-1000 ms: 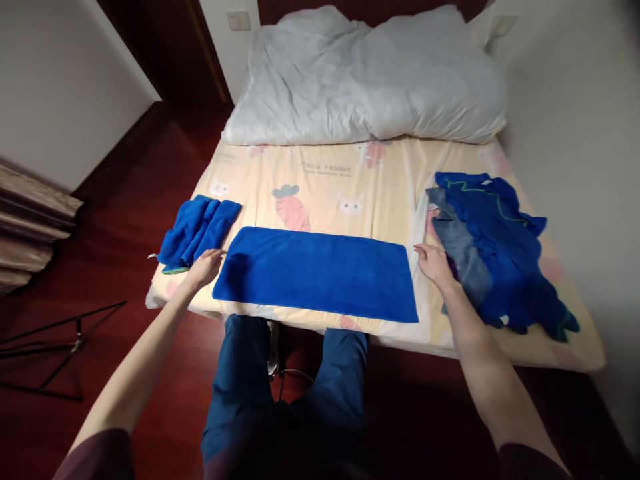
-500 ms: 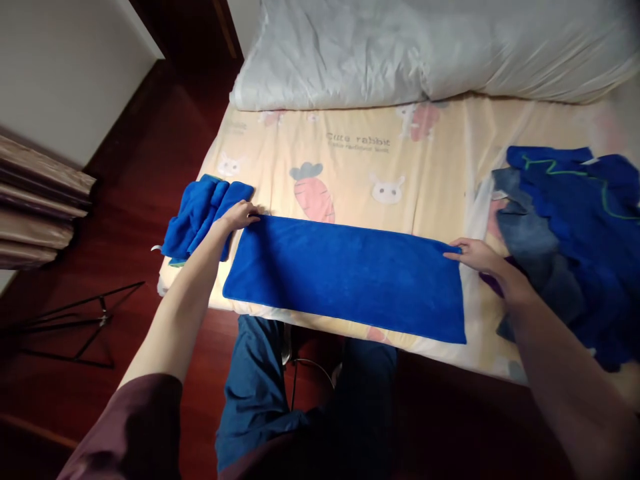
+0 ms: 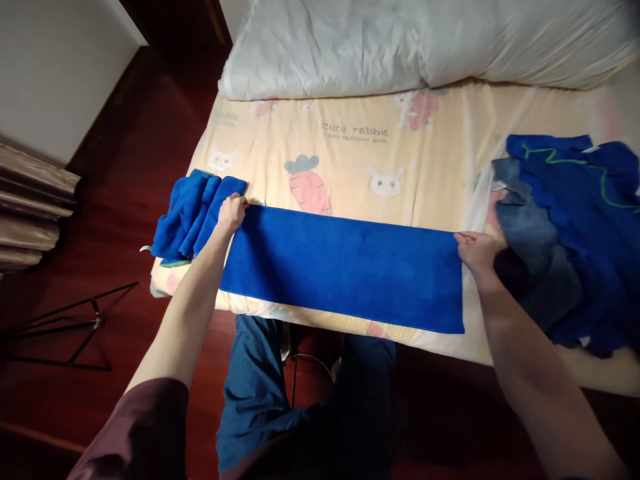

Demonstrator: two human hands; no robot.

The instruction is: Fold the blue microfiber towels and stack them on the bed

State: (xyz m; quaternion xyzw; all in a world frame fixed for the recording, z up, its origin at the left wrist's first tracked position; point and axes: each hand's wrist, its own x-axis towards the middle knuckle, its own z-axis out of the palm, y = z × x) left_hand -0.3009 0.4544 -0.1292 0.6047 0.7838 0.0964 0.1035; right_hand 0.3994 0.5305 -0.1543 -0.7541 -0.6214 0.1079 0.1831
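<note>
A blue cloth (image 3: pixel 345 270) lies flat as a long rectangle near the front edge of the bed. My left hand (image 3: pixel 233 211) is closed on its far left corner. At the far right corner, my right hand (image 3: pixel 476 251) pinches the cloth between closed fingers. Directly left of my left hand, partly behind it, rests a bundle of folded blue cloths (image 3: pixel 186 212) with green edging and a white tag.
The bed (image 3: pixel 350 163) has a yellow sheet with rabbits and carrots. A grey-white quilt (image 3: pixel 380 47) lies across its far side. Rumpled blue and grey cloths (image 3: pixel 575 233) pile up at right. A black metal stand (image 3: pixel 95 323) is on the floor at left, below a curtain (image 3: pixel 30 207).
Both hands have closed more tightly on the cloth's far corners, and its far edge is now straighter. The view has shifted slightly.
</note>
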